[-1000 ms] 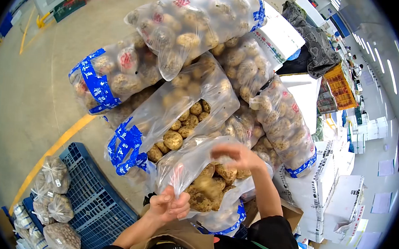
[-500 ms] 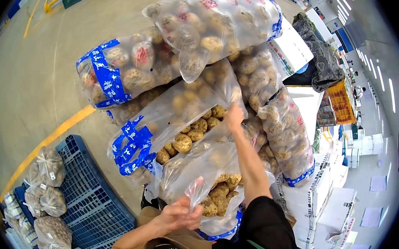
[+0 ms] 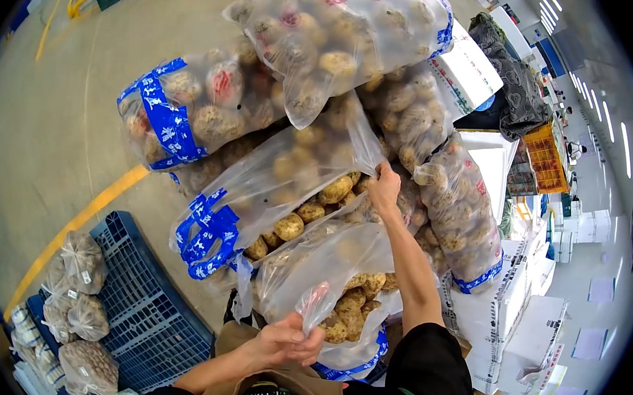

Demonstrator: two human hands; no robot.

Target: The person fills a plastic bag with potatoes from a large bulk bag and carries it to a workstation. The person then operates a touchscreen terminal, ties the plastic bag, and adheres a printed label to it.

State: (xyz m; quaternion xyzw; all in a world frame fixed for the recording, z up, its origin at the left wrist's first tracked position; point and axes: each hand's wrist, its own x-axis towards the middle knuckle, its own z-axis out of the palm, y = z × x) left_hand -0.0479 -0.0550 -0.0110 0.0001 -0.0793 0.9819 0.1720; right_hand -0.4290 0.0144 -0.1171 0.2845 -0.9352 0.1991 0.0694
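My left hand [image 3: 290, 341] is closed on the gathered film of the nearer clear plastic bag [image 3: 304, 274]. Brown potatoes [image 3: 349, 313] show through this bag's opening, right above my lap. Reaching forward, my right hand [image 3: 384, 190] pinches the torn edge of a larger potato bag [image 3: 259, 171] that lies on its side. Through the long slit in that bag, loose potatoes [image 3: 289, 226] are exposed. Blue printed tape [image 3: 207, 237] wraps its left end. The fingertips of my right hand are partly hidden by the film.
More full potato bags surround the work: one on top [image 3: 342, 45], one at left [image 3: 198, 105], one at right [image 3: 459, 207]. White cartons [image 3: 481, 312] stand to the right. A blue pallet [image 3: 147, 310] with small bagged goods [image 3: 88, 319] lies at lower left.
My right hand has moved slightly right and nearer to me, drawing the bag's edge taut. The film around the slit has shifted. My left hand has barely moved.
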